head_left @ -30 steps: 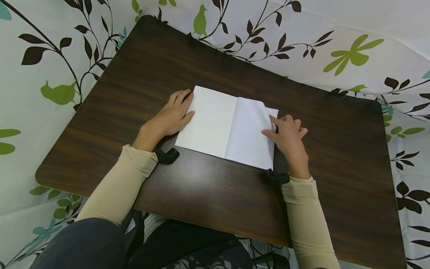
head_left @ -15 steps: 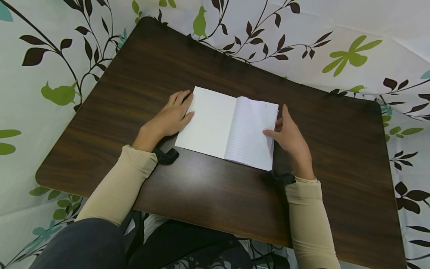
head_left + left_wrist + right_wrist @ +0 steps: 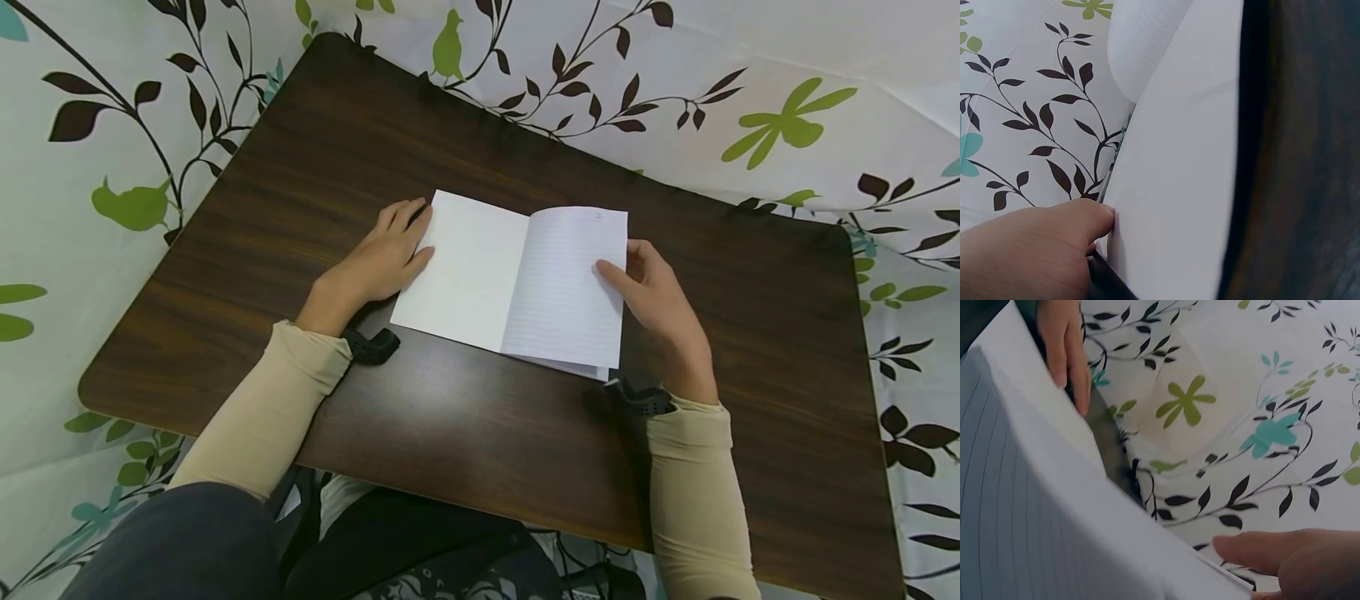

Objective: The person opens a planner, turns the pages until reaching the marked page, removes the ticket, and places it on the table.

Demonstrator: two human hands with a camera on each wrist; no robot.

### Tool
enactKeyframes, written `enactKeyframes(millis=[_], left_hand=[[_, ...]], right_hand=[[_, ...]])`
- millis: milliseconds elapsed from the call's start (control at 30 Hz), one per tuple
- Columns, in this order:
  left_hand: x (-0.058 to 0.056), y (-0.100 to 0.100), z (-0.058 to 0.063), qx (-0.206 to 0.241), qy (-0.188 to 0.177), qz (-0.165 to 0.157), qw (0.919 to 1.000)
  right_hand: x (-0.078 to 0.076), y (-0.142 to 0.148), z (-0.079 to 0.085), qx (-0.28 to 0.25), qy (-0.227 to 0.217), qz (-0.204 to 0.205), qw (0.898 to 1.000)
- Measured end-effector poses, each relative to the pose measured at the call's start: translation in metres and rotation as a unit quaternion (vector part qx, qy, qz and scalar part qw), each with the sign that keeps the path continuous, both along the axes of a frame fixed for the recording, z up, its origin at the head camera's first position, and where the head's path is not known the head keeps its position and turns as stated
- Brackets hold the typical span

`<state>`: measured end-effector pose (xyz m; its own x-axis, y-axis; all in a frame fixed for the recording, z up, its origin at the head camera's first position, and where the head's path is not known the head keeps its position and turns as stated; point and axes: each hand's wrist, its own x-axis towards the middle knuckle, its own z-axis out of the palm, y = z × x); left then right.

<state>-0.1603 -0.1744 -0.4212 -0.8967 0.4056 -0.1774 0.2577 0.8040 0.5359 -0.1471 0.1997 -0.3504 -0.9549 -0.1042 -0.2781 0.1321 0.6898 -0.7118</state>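
Observation:
A notebook [image 3: 480,271] lies open on the dark wooden table, its left side blank white and its right side a lined page [image 3: 566,287]. My left hand [image 3: 371,262] rests at the left edge, fingers extended; in the left wrist view its thumb [image 3: 1094,222] touches the border of the white sheet. At the other side my right hand [image 3: 660,296] pinches the lined page's outer edge, thumb on top and fingers hidden behind. That page is raised and bowed, with more sheets showing beneath its lower corner. The right wrist view shows the curved page [image 3: 1041,506] close up.
The table [image 3: 465,450] has a wood-grain top with rounded corners. A white cloth [image 3: 675,50] printed with leaves and birds hangs behind and around it. Black wrist devices [image 3: 371,346] sit below both hands, and the person's legs are under the front edge.
My right hand has gone from the upper right corner of the page to its outer edge and now grips it. The lined page has lifted off the sheets below. The left hand stays put.

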Motion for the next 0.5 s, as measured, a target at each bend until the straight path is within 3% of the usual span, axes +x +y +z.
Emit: enactKeyframes(millis=[200,367,500], left_hand=[[0.000,-0.001,0.000,0.001,0.004,-0.001,1.0000],[0.000,-0.001,0.000,-0.001,0.001,0.001,1.0000],[0.001,0.000,0.000,-0.002,0.000,0.004,1.0000]], right_hand=[[0.007,-0.010,0.012,-0.069,-0.007,0.025,0.997],[0.014,-0.021,0.019,-0.156,0.004,0.072,0.985],[0.019,-0.029,0.022,-0.180,0.013,0.102,0.978]])
